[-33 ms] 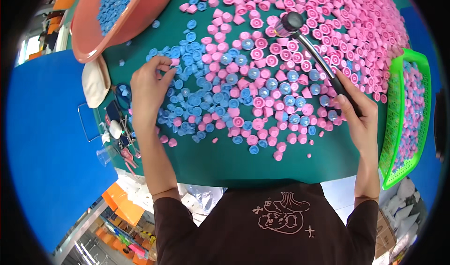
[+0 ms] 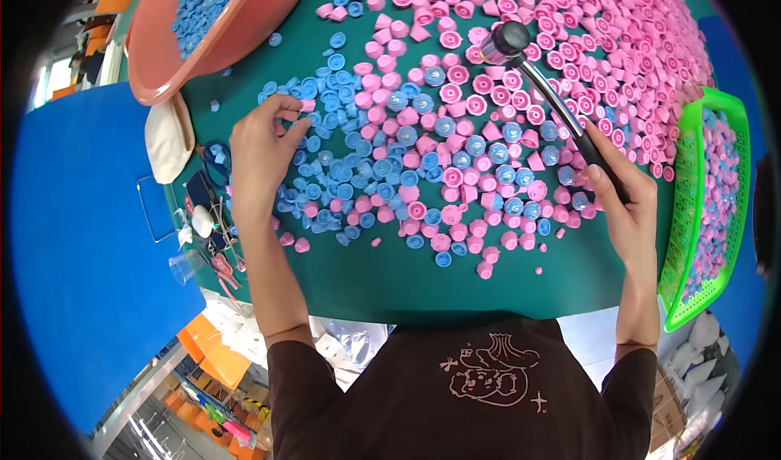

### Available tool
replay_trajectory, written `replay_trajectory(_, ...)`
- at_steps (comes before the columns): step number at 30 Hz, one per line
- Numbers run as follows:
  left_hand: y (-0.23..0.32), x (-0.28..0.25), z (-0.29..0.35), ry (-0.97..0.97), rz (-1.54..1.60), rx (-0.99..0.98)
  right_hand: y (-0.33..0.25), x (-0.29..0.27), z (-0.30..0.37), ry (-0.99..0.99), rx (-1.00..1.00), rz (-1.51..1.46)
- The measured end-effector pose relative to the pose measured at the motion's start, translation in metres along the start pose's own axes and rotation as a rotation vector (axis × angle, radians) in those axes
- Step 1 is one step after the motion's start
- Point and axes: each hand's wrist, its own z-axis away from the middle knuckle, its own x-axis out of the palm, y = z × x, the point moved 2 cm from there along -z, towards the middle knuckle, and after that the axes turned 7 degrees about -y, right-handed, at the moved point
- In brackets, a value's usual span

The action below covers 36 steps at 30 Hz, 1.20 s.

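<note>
My right hand (image 2: 625,185) is wrapped round the black grip of a mallet (image 2: 547,91) with a silver shaft. Its round black head (image 2: 511,39) hangs over the pink pieces at the upper middle. On the left, my left hand (image 2: 264,147) has its fingers curled, with a small pink cup-shaped piece (image 2: 307,105) at the fingertips. Loose blue caps (image 2: 346,171) lie right beside that hand. Between my hands, several pink pieces with blue caps in them (image 2: 476,145) stand among plain pink cups (image 2: 451,177).
A big heap of pink cups (image 2: 618,37) covers the far right of the green table (image 2: 374,285). A tilted salmon-coloured basin (image 2: 154,69) holds blue caps at the far left. At the right edge stands a green basket (image 2: 682,273) of mixed pieces. Scissors (image 2: 224,269) lie left.
</note>
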Motion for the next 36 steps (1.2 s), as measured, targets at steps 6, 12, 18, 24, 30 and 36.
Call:
replay_trajectory(6,-0.013,-0.002,0.008,0.011,0.030,-0.074,0.004,0.005,-0.002,-0.018,-0.072,0.019)
replay_trajectory(12,-0.006,-0.002,0.019,0.032,-0.014,-0.029,0.001,0.002,0.001,-0.025,-0.049,0.039)
replay_trajectory(18,-0.011,0.005,0.016,0.085,-0.080,-0.075,0.008,0.006,0.009,-0.037,-0.052,-0.038)
replay_trajectory(24,0.041,0.011,0.009,0.209,0.157,0.228,-0.001,-0.006,0.013,-0.079,0.002,-0.045)
replay_trajectory(30,0.105,0.048,-0.028,0.160,0.223,0.581,-0.002,0.002,0.008,-0.025,-0.165,0.124)
replay_trajectory(36,0.110,0.067,-0.042,0.069,0.122,0.545,0.009,0.002,0.007,0.049,-0.166,0.165)
